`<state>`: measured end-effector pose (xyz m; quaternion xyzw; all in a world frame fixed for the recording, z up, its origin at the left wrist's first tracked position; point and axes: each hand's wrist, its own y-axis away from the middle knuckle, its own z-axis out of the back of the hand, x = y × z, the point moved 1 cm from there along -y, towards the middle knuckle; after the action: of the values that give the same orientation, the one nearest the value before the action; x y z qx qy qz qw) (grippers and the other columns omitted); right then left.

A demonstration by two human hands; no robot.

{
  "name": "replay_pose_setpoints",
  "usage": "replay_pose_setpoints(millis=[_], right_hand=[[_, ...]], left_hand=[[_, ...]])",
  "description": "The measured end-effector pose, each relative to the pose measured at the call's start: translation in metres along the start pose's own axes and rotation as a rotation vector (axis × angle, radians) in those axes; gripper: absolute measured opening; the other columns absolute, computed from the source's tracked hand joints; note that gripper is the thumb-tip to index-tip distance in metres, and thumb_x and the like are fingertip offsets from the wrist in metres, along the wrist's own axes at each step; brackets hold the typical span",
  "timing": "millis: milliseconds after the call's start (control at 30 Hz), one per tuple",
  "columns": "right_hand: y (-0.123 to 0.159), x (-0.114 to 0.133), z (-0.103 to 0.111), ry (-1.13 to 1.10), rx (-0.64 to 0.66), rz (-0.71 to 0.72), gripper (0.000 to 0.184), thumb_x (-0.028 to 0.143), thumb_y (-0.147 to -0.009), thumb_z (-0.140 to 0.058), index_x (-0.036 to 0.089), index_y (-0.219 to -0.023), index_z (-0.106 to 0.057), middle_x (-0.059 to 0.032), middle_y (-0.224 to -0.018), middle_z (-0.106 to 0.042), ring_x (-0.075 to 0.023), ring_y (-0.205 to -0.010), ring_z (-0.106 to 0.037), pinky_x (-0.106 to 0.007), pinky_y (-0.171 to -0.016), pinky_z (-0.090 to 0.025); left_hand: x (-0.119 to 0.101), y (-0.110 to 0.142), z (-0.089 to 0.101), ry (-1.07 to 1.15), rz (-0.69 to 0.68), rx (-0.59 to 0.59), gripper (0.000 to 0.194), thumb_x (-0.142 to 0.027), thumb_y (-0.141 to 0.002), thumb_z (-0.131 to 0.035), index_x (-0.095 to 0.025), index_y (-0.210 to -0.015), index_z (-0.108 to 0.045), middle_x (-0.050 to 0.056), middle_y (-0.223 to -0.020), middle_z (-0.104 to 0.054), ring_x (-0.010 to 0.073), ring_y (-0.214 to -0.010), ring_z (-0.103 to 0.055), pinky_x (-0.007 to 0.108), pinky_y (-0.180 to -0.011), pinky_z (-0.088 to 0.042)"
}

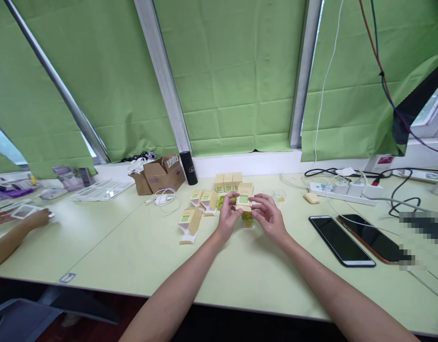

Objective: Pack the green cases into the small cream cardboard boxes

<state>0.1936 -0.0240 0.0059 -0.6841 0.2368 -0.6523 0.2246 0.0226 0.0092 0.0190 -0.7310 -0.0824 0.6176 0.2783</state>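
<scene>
Between my two hands is a small cream cardboard box (244, 200) with a green window, held upright above the table. My left hand (228, 212) grips its left side with fingers and thumb. From the right, my right hand (270, 216) has its fingertips on the same box. Just under the box sits a small clear container (247, 219) with something yellow-green inside. To the left lie several similar boxes with flaps open, such as a tilted box (189, 223). Behind my hands stands a row of boxes (228, 182).
An opened brown carton (158, 175) and a black cylinder (188, 167) stand by the wall. Two phones, one a white-edged phone (341, 241), lie at right near a power strip (347, 191) and cables. Another person's hand (37, 219) is at far left.
</scene>
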Motion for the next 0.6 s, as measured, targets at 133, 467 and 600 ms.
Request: replay_pose_setpoints(millis=[133,467,600], right_hand=[[0.0003,-0.0001,-0.0005,0.007,-0.005,0.005,0.036,0.048,-0.093,-0.072,0.033,-0.125,-0.071,-0.0088,-0.133,-0.047,-0.0217,-0.1,-0.071,-0.046,-0.096,-0.062],[0.0009,0.002,-0.0012,0.021,-0.003,0.011,0.035,0.046,-0.093,-0.072,0.031,-0.125,-0.071,-0.0088,-0.133,-0.047,-0.0211,-0.1,-0.072,-0.046,-0.095,-0.063],[0.0007,0.0027,-0.0014,0.019,0.004,0.009,0.035,0.046,-0.093,-0.073,0.031,-0.125,-0.071,-0.0085,-0.133,-0.046,-0.0205,-0.099,-0.072,-0.045,-0.094,-0.063]], left_hand=[[-0.0023,0.0003,-0.0007,0.012,0.0,0.001,0.052,-0.047,-0.081,-0.079,-0.026,-0.123,-0.057,0.005,-0.112,-0.062,0.0229,-0.103,-0.058,0.036,-0.087,-0.044],[-0.0015,-0.0003,-0.0013,0.011,-0.001,-0.014,0.054,-0.049,-0.08,-0.079,-0.025,-0.122,-0.056,0.005,-0.109,-0.062,0.0228,-0.101,-0.058,0.036,-0.087,-0.043],[-0.0002,0.0001,-0.0007,-0.016,-0.01,-0.011,0.054,-0.052,-0.081,-0.078,-0.025,-0.122,-0.055,0.006,-0.112,-0.062,0.0236,-0.103,-0.058,0.036,-0.087,-0.044]])
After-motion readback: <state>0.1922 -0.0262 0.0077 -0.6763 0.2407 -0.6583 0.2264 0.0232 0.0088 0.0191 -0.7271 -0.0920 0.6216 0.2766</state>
